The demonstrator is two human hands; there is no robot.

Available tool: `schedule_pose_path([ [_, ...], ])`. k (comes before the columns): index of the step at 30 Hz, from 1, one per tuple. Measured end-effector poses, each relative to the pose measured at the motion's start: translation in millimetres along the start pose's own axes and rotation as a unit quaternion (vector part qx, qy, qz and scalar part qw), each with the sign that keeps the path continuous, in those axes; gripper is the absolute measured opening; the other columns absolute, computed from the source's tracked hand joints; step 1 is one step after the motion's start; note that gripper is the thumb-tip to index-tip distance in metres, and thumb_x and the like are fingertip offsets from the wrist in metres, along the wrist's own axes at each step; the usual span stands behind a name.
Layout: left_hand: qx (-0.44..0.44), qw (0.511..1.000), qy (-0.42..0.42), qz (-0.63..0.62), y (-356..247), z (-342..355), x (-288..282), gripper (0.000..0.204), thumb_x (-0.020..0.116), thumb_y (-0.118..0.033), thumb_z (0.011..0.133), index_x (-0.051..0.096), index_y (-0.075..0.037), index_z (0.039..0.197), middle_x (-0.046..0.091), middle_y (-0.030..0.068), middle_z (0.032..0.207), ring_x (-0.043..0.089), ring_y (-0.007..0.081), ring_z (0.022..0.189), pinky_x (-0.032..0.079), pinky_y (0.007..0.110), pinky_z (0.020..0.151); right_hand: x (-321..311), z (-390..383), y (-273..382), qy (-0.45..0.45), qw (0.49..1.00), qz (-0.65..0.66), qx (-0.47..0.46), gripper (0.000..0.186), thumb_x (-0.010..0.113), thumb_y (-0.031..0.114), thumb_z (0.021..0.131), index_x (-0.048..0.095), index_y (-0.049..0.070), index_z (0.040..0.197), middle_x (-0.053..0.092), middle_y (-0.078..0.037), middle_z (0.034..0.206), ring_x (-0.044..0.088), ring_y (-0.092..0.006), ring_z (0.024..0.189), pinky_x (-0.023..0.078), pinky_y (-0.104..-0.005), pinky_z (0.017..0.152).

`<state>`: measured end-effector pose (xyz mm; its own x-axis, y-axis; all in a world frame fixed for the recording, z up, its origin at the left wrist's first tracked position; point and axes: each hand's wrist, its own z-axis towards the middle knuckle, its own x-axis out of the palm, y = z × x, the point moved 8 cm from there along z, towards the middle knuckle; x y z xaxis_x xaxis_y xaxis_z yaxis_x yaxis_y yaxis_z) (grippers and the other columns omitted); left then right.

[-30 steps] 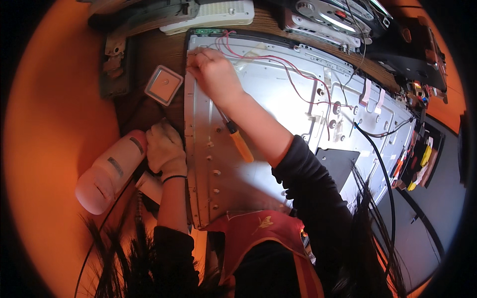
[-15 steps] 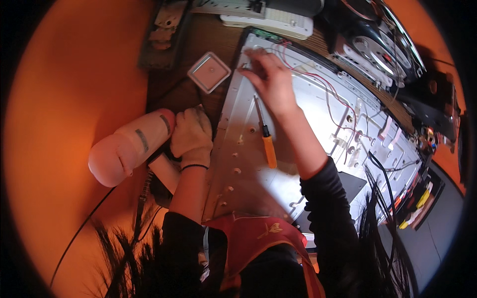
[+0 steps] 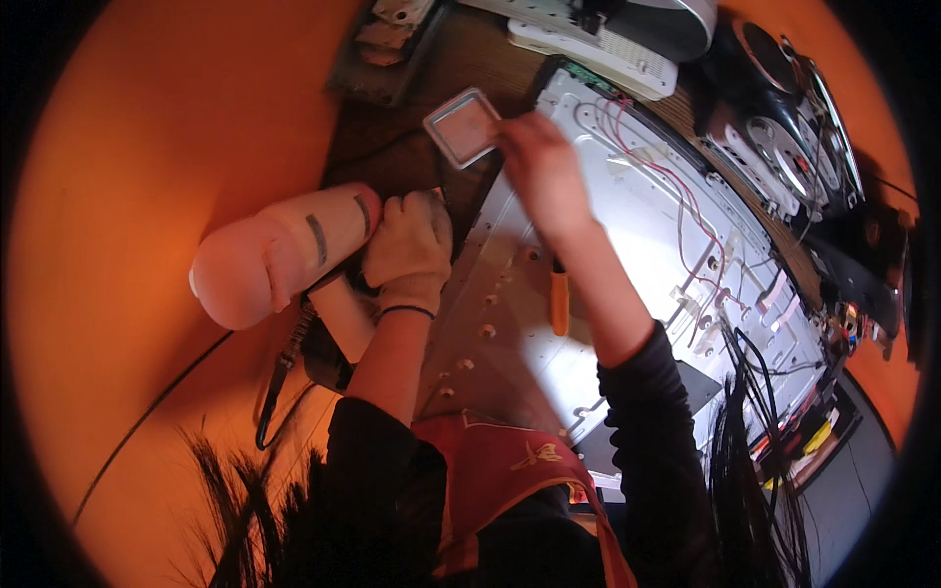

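My bare right hand [image 3: 547, 171] reaches to a small square tray [image 3: 461, 130] with a pale rim. Its fingertips are pinched together at the tray's right edge; anything between them is too small or blurred to see. My left hand [image 3: 410, 245], in a light glove, is closed at the left edge of a large metal panel [image 3: 627, 225]. What its curled fingers hold is hidden. On the panel lies a screwdriver [image 3: 560, 299] with an orange handle, partly covered by my right forearm. A pale pink, rounded cylinder [image 3: 279, 250] with dark bands sits against my left hand.
Thin red wires [image 3: 659, 169] run over the panel. Behind it stands a white slotted housing [image 3: 593, 59]. Black and silver equipment [image 3: 784, 132] crowds the far right, and a dark metal frame [image 3: 377, 59] lies at the back left. A black cable [image 3: 147, 412] trails at the left.
My right hand has moved from the panel's upper left corner leftward to the square tray. The view has shifted, and my left hand stays closed by the panel's edge.
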<state>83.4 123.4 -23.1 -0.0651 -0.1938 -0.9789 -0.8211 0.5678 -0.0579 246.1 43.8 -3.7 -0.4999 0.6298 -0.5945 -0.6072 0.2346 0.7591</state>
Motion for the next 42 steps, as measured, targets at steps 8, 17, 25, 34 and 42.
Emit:
schedule_pose_path([
  [8,0.006,1.0,0.02,0.001,-3,1,3,0.026,0.043,-0.04,0.094,0.053,-0.017,0.101,0.056,0.011,0.099,0.06,0.0378,0.08,0.047,0.051,0.059,41,9,24,0.046,0.989,-0.14,-0.024,0.014,0.058,0.004,0.07,0.06,0.005,0.084,0.057,-0.012,0.089,0.056,-0.0305,0.093,0.048,-0.0376,0.082],
  [17,0.04,0.999,-0.029,-0.011,-9,-2,-2,0.027,0.044,-0.036,0.094,0.054,-0.012,0.101,0.058,0.0146,0.099,0.059,0.0386,0.084,0.047,0.049,0.065,38,13,15,-0.036,0.974,-0.222,-0.021,0.011,0.058,0.008,0.068,0.059,0.005,0.079,0.056,-0.01,0.085,0.054,-0.0265,0.085,0.043,-0.0364,0.076],
  [25,0.044,0.998,-0.038,-0.012,-6,-2,1,0.028,0.044,-0.036,0.094,0.056,-0.012,0.103,0.058,0.0144,0.1,0.06,0.0385,0.083,0.048,0.049,0.064,10,7,6,-0.114,0.988,0.064,0.088,0.012,0.065,0.003,0.071,0.056,0.001,0.079,0.061,-0.009,0.083,0.062,-0.0267,0.075,0.05,-0.0368,0.066],
  [34,0.04,0.998,-0.054,-0.011,-9,-1,-1,0.031,0.043,-0.036,0.095,0.057,-0.009,0.101,0.059,0.0164,0.099,0.06,0.0383,0.082,0.048,0.048,0.064,-67,-85,-34,-0.173,0.895,0.264,0.314,0.011,0.066,0.0,0.081,0.056,0.0,0.086,0.063,-0.003,0.08,0.06,-0.0069,0.073,0.049,-0.0225,0.065],
  [42,0.012,0.999,-0.032,0.017,-6,-5,-3,0.034,0.041,-0.039,0.094,0.055,-0.009,0.099,0.059,0.0147,0.099,0.061,0.0388,0.084,0.048,0.051,0.063,-129,-149,-40,-0.221,0.933,-0.042,0.282,0.009,0.069,0.001,0.081,0.063,0.001,0.088,0.062,-0.012,0.079,0.063,-0.0219,0.067,0.051,-0.0293,0.061],
])
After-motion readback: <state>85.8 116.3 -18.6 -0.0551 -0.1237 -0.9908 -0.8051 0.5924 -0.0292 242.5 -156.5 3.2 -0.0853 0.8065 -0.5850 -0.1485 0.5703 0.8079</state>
